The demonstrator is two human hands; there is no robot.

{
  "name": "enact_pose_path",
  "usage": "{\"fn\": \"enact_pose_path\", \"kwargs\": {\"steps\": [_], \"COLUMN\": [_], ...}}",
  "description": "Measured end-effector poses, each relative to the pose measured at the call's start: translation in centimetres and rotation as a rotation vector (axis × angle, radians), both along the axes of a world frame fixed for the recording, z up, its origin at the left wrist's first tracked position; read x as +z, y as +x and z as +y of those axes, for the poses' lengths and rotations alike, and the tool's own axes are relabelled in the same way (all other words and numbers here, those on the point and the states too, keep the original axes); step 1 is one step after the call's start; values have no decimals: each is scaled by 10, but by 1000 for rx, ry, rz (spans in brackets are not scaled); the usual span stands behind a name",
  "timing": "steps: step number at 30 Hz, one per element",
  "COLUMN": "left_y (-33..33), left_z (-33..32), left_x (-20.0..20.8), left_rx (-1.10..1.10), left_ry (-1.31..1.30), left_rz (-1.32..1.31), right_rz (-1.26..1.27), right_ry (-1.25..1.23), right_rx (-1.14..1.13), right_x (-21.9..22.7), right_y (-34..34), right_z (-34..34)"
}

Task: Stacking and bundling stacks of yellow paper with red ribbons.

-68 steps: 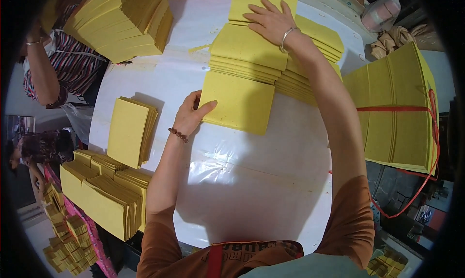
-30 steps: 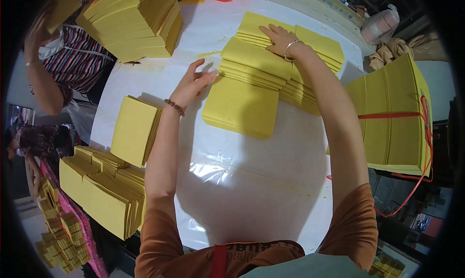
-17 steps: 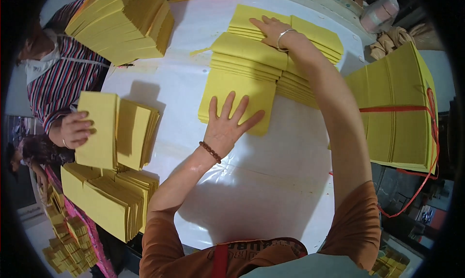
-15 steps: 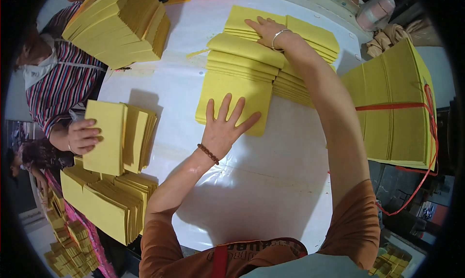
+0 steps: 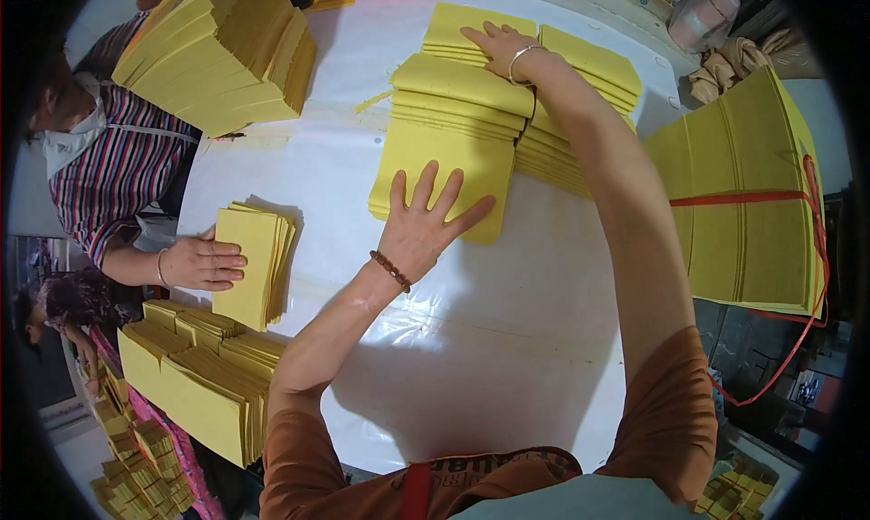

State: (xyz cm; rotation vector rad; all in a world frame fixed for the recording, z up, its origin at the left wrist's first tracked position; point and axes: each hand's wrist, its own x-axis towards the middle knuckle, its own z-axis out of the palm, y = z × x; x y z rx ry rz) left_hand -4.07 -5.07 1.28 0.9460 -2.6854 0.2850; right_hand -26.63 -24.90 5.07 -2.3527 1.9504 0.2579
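My left hand [image 5: 424, 223] lies with fingers spread on the nearest flat yellow paper sheets [image 5: 453, 150], thumb pointing right. Farther off, my right hand [image 5: 504, 51] rests flat, fingers stretched out, on a far stack of yellow paper [image 5: 467, 20]. Between the hands, a folded yellow paper stack [image 5: 462, 90] overlaps the near sheets in stepped layers. To its right, beneath my right forearm, more layered yellow paper [image 5: 550, 149] shows, partly hidden. A further stack of yellow paper [image 5: 594, 62] adjoins the far one on the right. Neither hand grips anything.
At left, a co-worker's hand [image 5: 210, 264] touches a small yellow paper stack [image 5: 258, 248]. Packed yellow bundles [image 5: 195, 389] stand at lower left, a tall pile [image 5: 213, 58] at far left. A big yellow bundle [image 5: 739, 158] with red strap [image 5: 734, 198] stands at right of the white table [image 5: 489, 375].
The upright yellow bundle in the co-worker's hand is gone from its place, and that hand now lies on the stack behind it. My hands keep nearly the same pose; the view has shifted slightly.
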Motion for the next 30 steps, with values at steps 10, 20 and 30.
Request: {"fn": "enact_pose_path", "kwargs": {"steps": [10, 20, 30], "left_y": [2, 3, 5], "left_z": [4, 3, 6], "left_x": [-5, 5, -1], "left_rx": [3, 6, 27], "left_ry": [15, 17, 11], "left_rz": [-9, -89, -153], "right_rz": [-51, -275, 0], "right_ry": [-252, -780, -807], "right_rx": [150, 46, 116], "right_x": [7, 0, -61], "right_y": [-4, -16, -49], "right_z": [30, 198, 219]}}
